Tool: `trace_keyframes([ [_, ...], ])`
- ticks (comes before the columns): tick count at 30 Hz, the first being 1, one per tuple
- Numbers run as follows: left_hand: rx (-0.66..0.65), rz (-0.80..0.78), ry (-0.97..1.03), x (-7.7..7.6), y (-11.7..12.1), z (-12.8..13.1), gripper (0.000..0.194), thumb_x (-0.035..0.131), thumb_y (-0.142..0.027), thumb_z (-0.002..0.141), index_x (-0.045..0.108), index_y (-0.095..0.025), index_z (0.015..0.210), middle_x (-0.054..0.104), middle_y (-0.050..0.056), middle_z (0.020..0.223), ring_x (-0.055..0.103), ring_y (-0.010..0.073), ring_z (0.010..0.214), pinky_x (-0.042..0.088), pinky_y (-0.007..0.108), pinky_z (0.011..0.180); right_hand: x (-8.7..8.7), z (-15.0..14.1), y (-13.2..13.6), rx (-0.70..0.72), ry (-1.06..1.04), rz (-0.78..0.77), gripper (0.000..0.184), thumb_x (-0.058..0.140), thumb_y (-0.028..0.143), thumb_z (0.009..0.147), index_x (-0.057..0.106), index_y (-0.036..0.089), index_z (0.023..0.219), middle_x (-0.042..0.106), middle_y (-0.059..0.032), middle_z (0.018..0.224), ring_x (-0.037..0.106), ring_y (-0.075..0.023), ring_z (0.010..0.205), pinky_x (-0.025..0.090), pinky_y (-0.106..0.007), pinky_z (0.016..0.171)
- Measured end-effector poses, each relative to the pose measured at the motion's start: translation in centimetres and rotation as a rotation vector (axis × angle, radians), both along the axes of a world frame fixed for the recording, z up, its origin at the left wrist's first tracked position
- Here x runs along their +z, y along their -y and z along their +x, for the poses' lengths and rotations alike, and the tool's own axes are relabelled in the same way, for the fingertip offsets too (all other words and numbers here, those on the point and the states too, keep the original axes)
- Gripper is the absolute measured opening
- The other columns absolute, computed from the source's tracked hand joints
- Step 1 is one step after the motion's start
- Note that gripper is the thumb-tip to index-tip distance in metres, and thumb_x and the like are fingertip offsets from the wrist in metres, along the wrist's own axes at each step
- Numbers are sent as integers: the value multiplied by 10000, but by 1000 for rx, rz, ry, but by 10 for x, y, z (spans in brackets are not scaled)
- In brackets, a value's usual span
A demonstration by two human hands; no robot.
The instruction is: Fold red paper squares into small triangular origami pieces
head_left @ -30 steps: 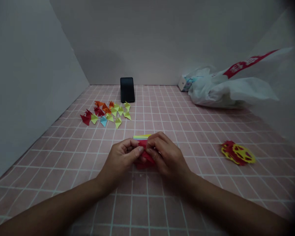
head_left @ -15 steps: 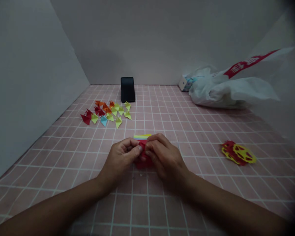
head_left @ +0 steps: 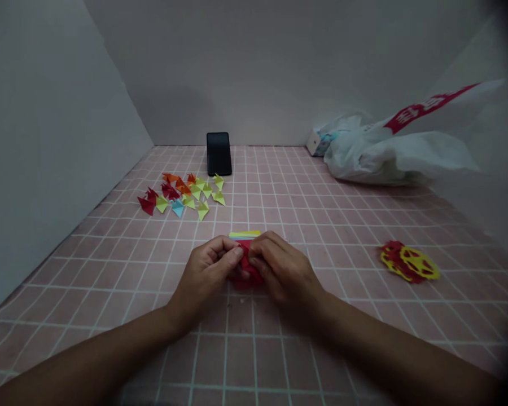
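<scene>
My left hand (head_left: pixel 214 265) and my right hand (head_left: pixel 284 268) meet near the middle of the table, both closed in a pinch. Between their fingertips is a small red folded paper (head_left: pixel 244 251); the fingers cover much of it, so its exact shape cannot be made out. Just below and behind it lies a stack of coloured paper (head_left: pixel 244 234), red on top, with yellow, green and blue edges showing at the far side.
Folded paper cranes (head_left: pixel 182 194) in red, orange, yellow and blue stand at the left. Behind them leans a black phone (head_left: pixel 219 154). A white plastic bag (head_left: pixel 376 158) and a small box (head_left: pixel 318 143) sit back right. Red and yellow paper cut-outs (head_left: pixel 410 263) lie at the right.
The fingers of both hands have shifted very slightly on the red folded paper. The whole view has moved a little; the other things stay where they were.
</scene>
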State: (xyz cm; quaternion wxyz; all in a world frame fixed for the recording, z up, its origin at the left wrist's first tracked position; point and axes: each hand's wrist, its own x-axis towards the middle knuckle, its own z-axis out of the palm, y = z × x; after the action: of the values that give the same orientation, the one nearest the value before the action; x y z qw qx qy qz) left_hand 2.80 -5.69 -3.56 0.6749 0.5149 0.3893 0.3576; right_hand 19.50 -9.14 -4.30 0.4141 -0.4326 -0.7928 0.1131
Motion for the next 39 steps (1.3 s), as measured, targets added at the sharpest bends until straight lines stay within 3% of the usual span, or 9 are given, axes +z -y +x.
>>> trace_keyframes([
  [11, 39, 150, -122, 2, 0, 1, 203, 653, -315, 859, 629, -151, 741, 641, -14, 649, 576, 97, 598, 495, 207, 598, -2, 1, 1, 28, -90, -55, 171, 439, 82, 944, 520, 190, 839, 589, -52, 836, 549, -172, 785, 459, -300, 694],
  [19, 73, 225, -159, 4, -3, 0, 158, 668, -299, 832, 654, -155, 767, 641, -4, 707, 566, 110, 641, 483, 210, 602, 6, 3, -2, 37, -655, -661, 202, 525, 303, 954, 554, 181, 796, 536, 12, 749, 475, -110, 659, 391, -242, 601],
  [24, 49, 283, -192, 3, -3, 0, 150, 642, -286, 841, 654, -161, 760, 648, 1, 694, 579, 119, 636, 487, 217, 600, 4, 2, -3, 90, -787, -868, 278, 624, 401, 884, 553, 171, 744, 547, 5, 723, 486, -112, 649, 399, -252, 612],
  [34, 25, 323, -240, 4, -2, -1, 153, 625, -271, 857, 671, -152, 773, 665, 9, 709, 594, 124, 658, 492, 219, 617, 7, 3, -5, 112, -605, -761, 233, 581, 299, 895, 573, 164, 705, 563, 9, 688, 498, -106, 629, 395, -241, 595],
  [39, 3, 174, -164, 4, -3, 0, 158, 665, -304, 845, 688, -153, 808, 682, 6, 735, 618, 124, 674, 510, 225, 644, 9, 3, -4, 12, -438, -591, 201, 542, 219, 908, 583, 171, 716, 600, -3, 722, 538, -119, 673, 420, -241, 621],
])
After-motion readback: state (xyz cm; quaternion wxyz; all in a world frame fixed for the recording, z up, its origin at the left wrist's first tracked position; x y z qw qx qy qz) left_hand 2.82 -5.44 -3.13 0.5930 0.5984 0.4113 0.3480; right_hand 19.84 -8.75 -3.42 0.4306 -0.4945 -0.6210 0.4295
